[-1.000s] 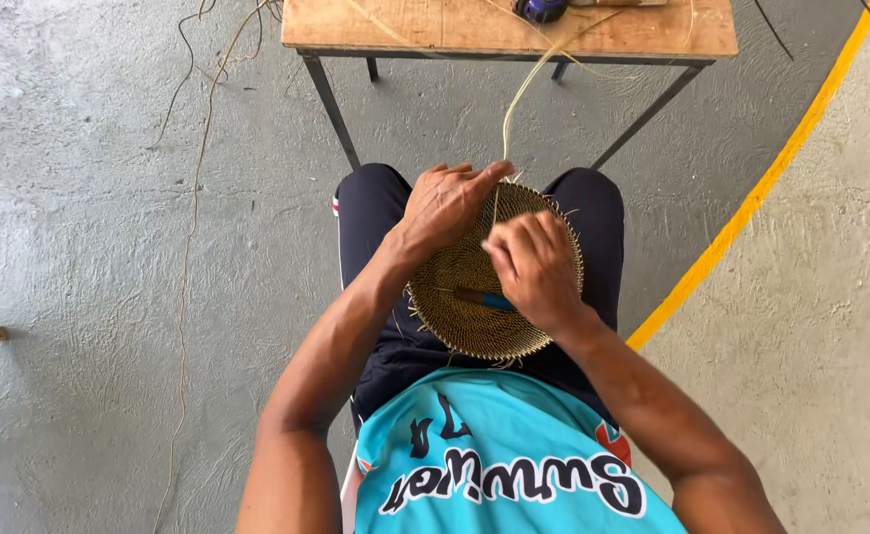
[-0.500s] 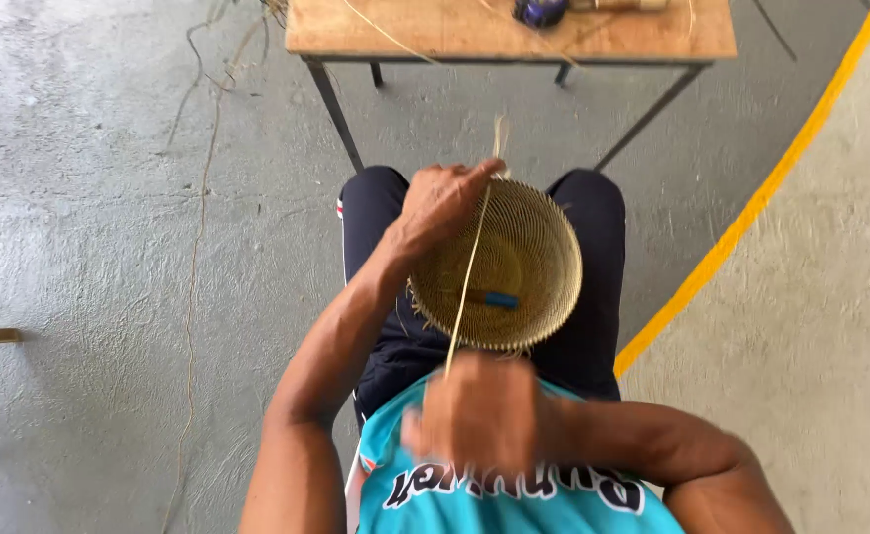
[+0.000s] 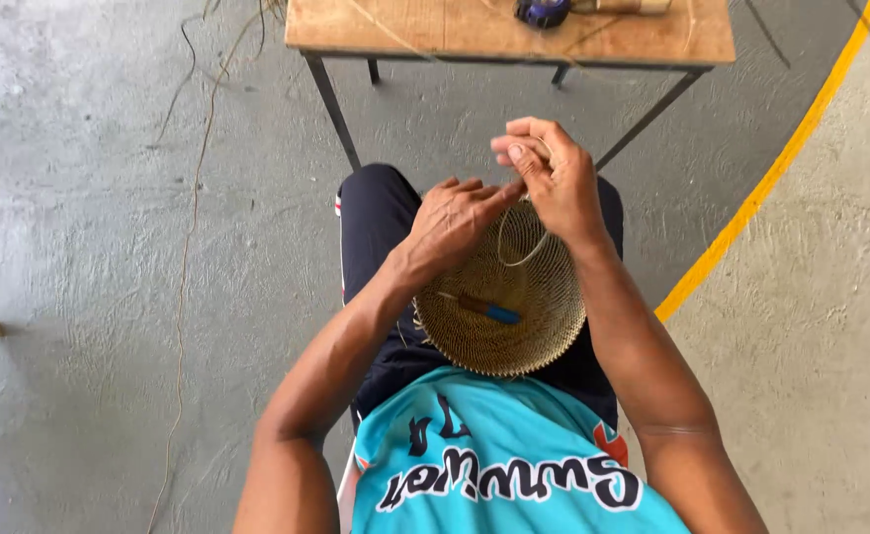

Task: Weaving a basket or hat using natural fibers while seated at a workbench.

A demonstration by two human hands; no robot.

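Observation:
A round woven straw basket (image 3: pixel 514 336) rests on my lap, its hollow facing up. A small tool with a blue handle (image 3: pixel 482 310) lies inside it. My left hand (image 3: pixel 453 220) grips the basket's far rim. My right hand (image 3: pixel 552 178) is raised just above that rim, fingers pinched on a thin pale straw strand (image 3: pixel 522 259) that loops down into the basket.
A wooden table (image 3: pixel 475 30) on dark metal legs stands just ahead of my knees, with a dark blue object (image 3: pixel 542 12) on top. Loose fibres (image 3: pixel 190 218) trail over the grey concrete floor at left. A yellow painted line (image 3: pixel 766 183) crosses the floor at right.
My right hand went from the basket's middle back toward my chest, drawing the strand out, and is now forward above the far rim. My left hand stayed on the rim.

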